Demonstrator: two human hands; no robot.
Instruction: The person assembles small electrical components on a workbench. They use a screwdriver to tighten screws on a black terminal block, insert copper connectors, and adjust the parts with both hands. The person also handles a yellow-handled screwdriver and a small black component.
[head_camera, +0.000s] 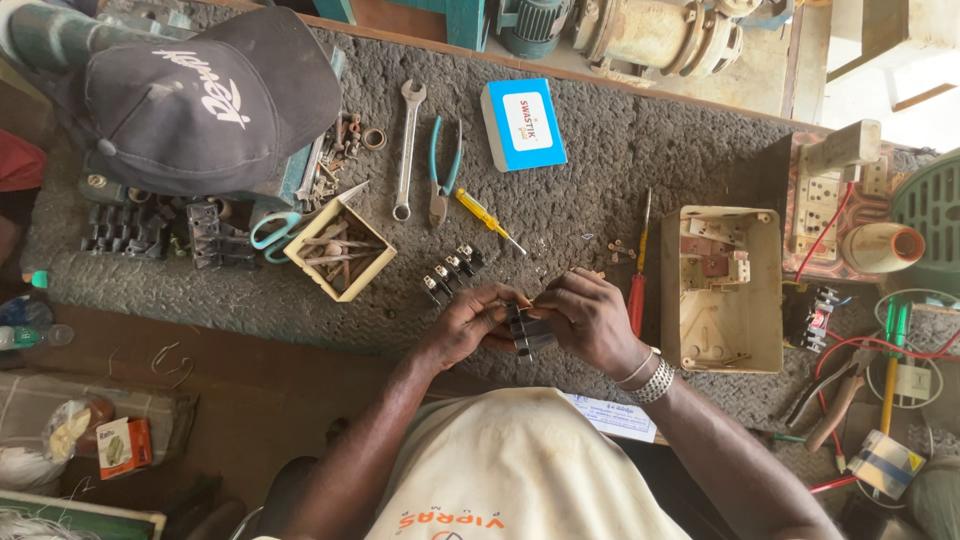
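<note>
My left hand (462, 325) and my right hand (590, 318) meet over the grey mat (600, 160), and both grip a small black electrical block (527, 332) between their fingertips. A silver bracelet sits on my right wrist. Just beyond my left hand a second black block with metal terminals (452, 271) lies on the mat. A yellow-handled screwdriver (486, 219) lies above it. Right of my right hand a red-handled screwdriver (638, 292) points away from me, next to an open cream switch housing (722, 340).
On the mat lie a spanner (407, 140), teal-handled pliers (443, 170), a blue and white box (523, 124) and a cream box of screws (340, 250). A dark cap (205, 100) covers parts at far left. Sockets, wires and pliers crowd the right edge.
</note>
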